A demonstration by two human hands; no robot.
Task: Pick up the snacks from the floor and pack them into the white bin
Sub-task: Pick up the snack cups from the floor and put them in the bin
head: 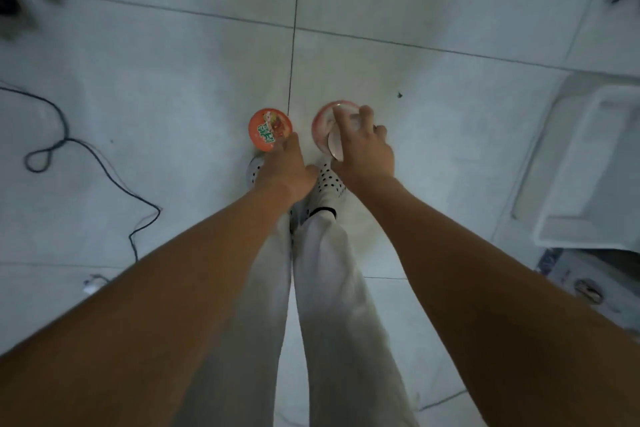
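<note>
The pale tiled floor (173,80) fills the room underfoot, dim and crossed by dark grout lines. Off to the person's right sits the white bin (585,163), well apart from both hands, its open inside facing up. The person stands bent over in loose white trousers (329,288), both bare arms stretched straight down toward the feet. A thin dark cable (71,140) loops and trails across the tiles on the left.

Just ahead of the toes, two round snacks rest side by side on the floor, apart from each other. The right hand (363,152) comes down over the pink-rimmed snack cup (323,121), fingers spread wide and curled across its top and far edge. A pale oval under the palm may be the cup's side or a second lid; the blur makes it hard to say. The left hand (287,170) reaches the near edge of the orange snack cup (270,128), whose printed lid faces up. Its fingertips are hidden beneath the hand, so I cannot tell whether they grip. White shoes (329,177) dotted with black holes peek out below both wrists.
</note>
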